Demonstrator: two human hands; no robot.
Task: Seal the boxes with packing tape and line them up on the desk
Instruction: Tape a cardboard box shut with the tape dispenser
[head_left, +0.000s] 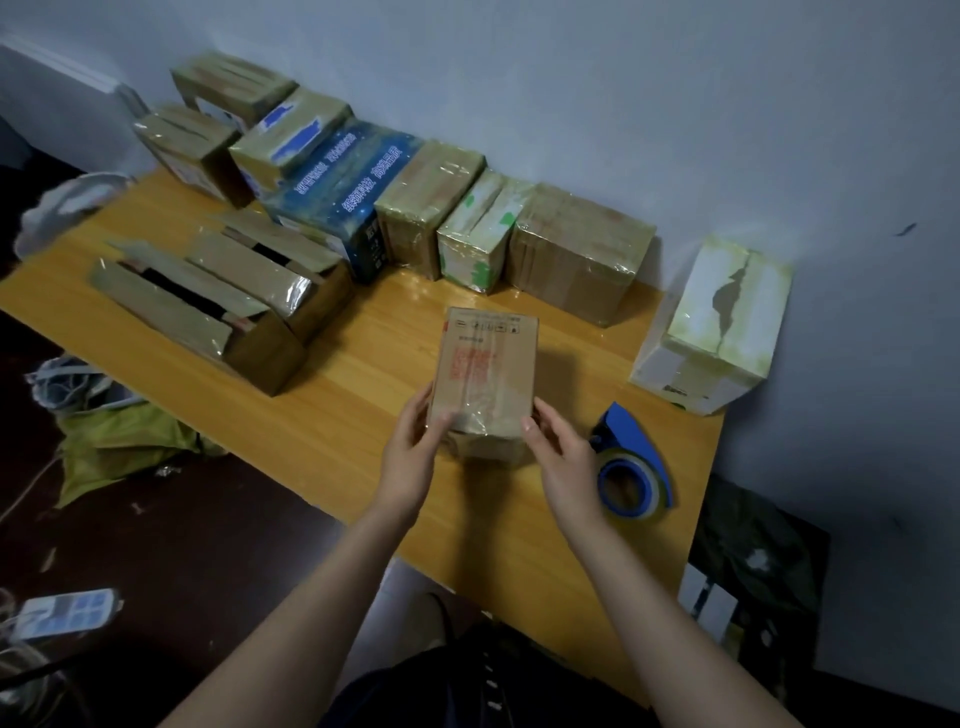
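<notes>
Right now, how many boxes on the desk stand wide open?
2: the front open box at left, the rear open box just behind it. Far stacked boxes are unclear.

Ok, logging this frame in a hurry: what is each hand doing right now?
Left hand: holding the small cardboard box by its left side.
Right hand: holding the same box by its right side.

Red print on small box (485, 371) unreadable; white obj (67, 208) at left blurred.
</notes>
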